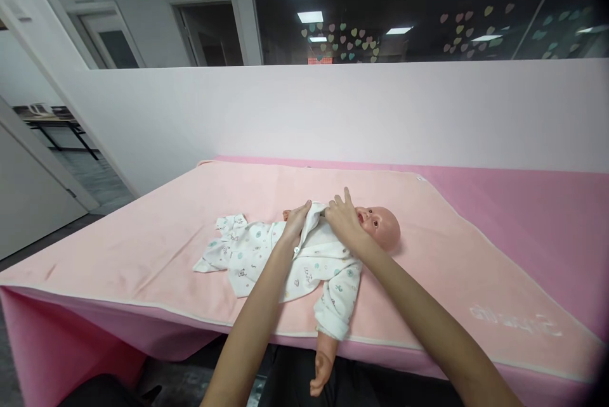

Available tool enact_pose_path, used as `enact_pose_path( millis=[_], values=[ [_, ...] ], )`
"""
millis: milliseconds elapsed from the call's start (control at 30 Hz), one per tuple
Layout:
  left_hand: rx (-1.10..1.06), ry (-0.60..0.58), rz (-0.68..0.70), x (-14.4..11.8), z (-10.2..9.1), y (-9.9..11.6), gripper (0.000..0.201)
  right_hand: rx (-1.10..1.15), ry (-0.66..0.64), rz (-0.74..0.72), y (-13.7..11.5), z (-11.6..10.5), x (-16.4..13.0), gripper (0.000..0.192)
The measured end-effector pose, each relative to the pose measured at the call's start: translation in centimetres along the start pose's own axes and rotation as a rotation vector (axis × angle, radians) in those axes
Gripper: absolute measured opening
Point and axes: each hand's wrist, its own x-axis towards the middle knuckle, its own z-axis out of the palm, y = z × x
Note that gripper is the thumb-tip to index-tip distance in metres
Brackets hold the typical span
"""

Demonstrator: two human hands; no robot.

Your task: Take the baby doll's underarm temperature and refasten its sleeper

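Note:
A baby doll [384, 224] lies on its back, its head to the right. It wears a white printed baby shirt [328, 264] and matching pants [254, 245]. Across the doll's chest, my left hand [297, 220] is closed on the shirt's front edge, which is lifted in a fold. My right hand [341, 218] pinches the same edge nearer the neck, its index finger pointing up and away. One doll arm [324, 356] sticks out of a sleeve over the table's near edge. The doll's other arm is mostly hidden behind my left hand.
A peach blanket [442, 293] lies over a pink cover [537, 223] on the table. A white low wall [371, 115] with dark glass above stands behind it. To the left are a doorway and a small black-framed table [52, 120].

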Motion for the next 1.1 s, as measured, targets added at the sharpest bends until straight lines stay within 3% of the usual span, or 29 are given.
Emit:
enact_pose_path(
  millis=[100, 200, 333, 400, 467, 600, 733, 867, 967, 1100],
  values=[
    [0.236, 0.030, 0.217, -0.3, 0.5, -0.4, 0.045, 0.085, 0.059, 0.117, 1.8, -2.9, -0.3, 0.021],
    [0.391, 0.003, 0.324, -0.4, 0.8, -0.8, 0.052, 0.275, 0.159, 0.210, 4.7, -6.7, -0.3, 0.019],
    [0.499, -0.246, 0.252, -0.9, 1.0, -0.9, 0.042, 0.754, 0.461, 0.305, 7.3, -10.8, -0.3, 0.016],
    [0.596, -0.371, 0.226, -1.5, 1.1, -0.8, 0.043, 0.983, 0.586, 0.325, 7.6, -11.6, -0.5, 0.018],
    [0.761, -0.413, 0.296, -2.2, 1.2, -0.6, 0.040, 1.142, 0.627, 0.329, 7.4, -11.8, -0.8, 0.020],
    [1.003, -0.406, 0.416, -3.0, 1.5, -0.4, 0.025, 1.276, 0.616, 0.313, 7.4, -11.6, -1.6, 0.019],
    [0.950, -0.380, 0.443, -3.1, 1.7, -0.3, 0.020, 1.222, 0.528, 0.295, 8.3, -11.5, -4.0, 0.018],
    [0.749, -0.358, 0.401, -2.7, 1.7, -0.2, 0.024, 1.076, 0.201, 0.292, 8.8, -9.5, -9.3, 0.016],
    [0.551, -0.368, 0.269, -2.1, 1.5, -0.3, 0.032, 1.000, 0.013, 0.413, 8.6, -6.6, -14.4, 0.018],
    [0.371, -0.307, 0.169, -1.4, 1.1, -0.6, 0.036, 0.883, -0.015, 0.648, 7.9, -2.7, -20.5, 0.026]
  ],
)
